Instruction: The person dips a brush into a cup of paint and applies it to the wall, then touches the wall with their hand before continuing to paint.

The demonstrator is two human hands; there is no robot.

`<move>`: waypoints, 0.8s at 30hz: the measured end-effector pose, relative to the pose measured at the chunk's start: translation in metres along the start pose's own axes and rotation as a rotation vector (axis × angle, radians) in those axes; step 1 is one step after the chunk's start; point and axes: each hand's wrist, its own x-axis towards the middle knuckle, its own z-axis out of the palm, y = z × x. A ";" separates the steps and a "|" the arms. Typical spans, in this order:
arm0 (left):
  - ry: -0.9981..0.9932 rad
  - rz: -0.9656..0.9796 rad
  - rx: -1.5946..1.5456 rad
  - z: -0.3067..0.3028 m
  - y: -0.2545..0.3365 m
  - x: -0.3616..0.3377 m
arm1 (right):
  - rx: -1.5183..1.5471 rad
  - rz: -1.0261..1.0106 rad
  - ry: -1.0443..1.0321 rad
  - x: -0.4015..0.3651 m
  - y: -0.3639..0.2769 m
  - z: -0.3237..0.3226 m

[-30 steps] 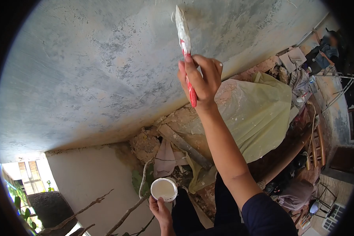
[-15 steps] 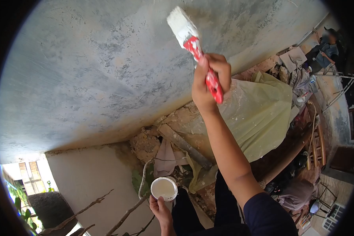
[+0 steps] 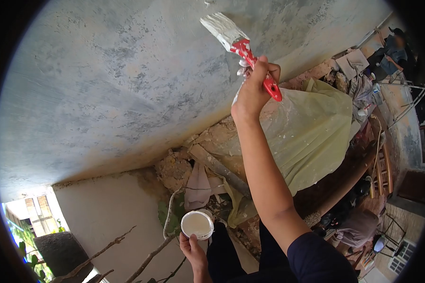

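A paintbrush (image 3: 242, 47) with a red, paint-spattered handle is gripped in my right hand (image 3: 255, 87), raised at the upper middle of the view. Its bristles are thick with white paint and overlap the mottled grey-blue wall (image 3: 127, 85). White smears cover some of my right fingers. Low in the view, my left hand (image 3: 193, 252) holds a small round tub (image 3: 197, 225) by its side, thumb near the rim. Whitish paint shows inside the tub, which sits in front of my dark trousers.
A yellowish-green sheet (image 3: 311, 127) drapes over a heap beneath the wall. Bare branches (image 3: 151, 257) reach up at the lower left, close to my left hand. Another person (image 3: 393, 54) is at the far upper right, near a metal frame (image 3: 406, 85). A wooden chair (image 3: 385, 167) lies at the right.
My right hand has turned and shifted slightly, tilting the paintbrush so its handle end moved up and right. The bristles now appear at a different angle. My left hand and the tub stay nearly still.
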 end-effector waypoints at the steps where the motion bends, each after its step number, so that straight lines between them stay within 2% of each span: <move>1: 0.001 -0.009 -0.001 0.000 -0.002 0.000 | -0.080 -0.055 0.009 0.003 0.004 0.000; 2: 0.003 -0.019 -0.002 0.000 -0.004 0.000 | -0.160 -0.109 0.018 0.005 0.007 -0.001; 4: 0.007 -0.033 0.002 0.001 -0.009 0.000 | -0.170 -0.085 0.008 0.002 0.032 -0.019; 6: 0.015 -0.043 0.007 0.000 -0.016 0.000 | -0.380 -0.218 -0.003 -0.007 0.061 -0.041; 11: 0.000 -0.040 0.035 0.000 -0.025 0.000 | -0.509 -0.145 -0.002 -0.024 0.084 -0.080; 13: -0.007 -0.057 0.016 0.003 -0.021 -0.002 | -0.570 -0.165 0.002 -0.025 0.073 -0.076; 16: -0.003 -0.063 -0.006 0.000 -0.025 -0.003 | -0.444 -0.076 -0.068 -0.017 0.037 -0.040; 19: -0.008 -0.055 -0.004 -0.006 -0.031 -0.002 | -0.307 -0.089 -0.101 -0.009 -0.005 0.003; 21: -0.017 -0.051 -0.004 -0.008 -0.029 -0.001 | -0.141 -0.155 -0.169 -0.009 -0.027 0.019; 22: -0.024 -0.059 -0.016 -0.007 -0.026 -0.001 | -0.140 -0.152 -0.173 -0.010 -0.028 0.020; 24: -0.028 -0.072 -0.027 -0.009 -0.027 -0.001 | -0.134 -0.284 -0.186 -0.013 -0.027 0.020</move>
